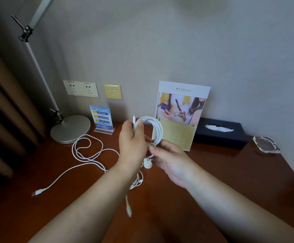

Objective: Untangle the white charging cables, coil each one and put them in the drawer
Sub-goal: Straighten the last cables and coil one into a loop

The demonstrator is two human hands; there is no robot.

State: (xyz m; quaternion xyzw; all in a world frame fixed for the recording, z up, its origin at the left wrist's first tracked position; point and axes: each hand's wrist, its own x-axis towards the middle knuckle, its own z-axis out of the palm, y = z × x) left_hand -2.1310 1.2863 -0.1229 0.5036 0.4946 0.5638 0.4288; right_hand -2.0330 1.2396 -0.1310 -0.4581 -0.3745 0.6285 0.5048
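Head view: white coil [160, 131] sits above the desk [230, 172], my left hand [132, 142] gripping its top, right hand [170, 158] pinching its bottom. Second cable [87, 160] sprawls loose at left. Blue sign [101, 118] and brochure [183, 106] print blur beyond reading.

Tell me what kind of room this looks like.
Probably a hotel room: a printed brochure stand, a black tissue box and a glass ashtray line the back of a wooden desk.
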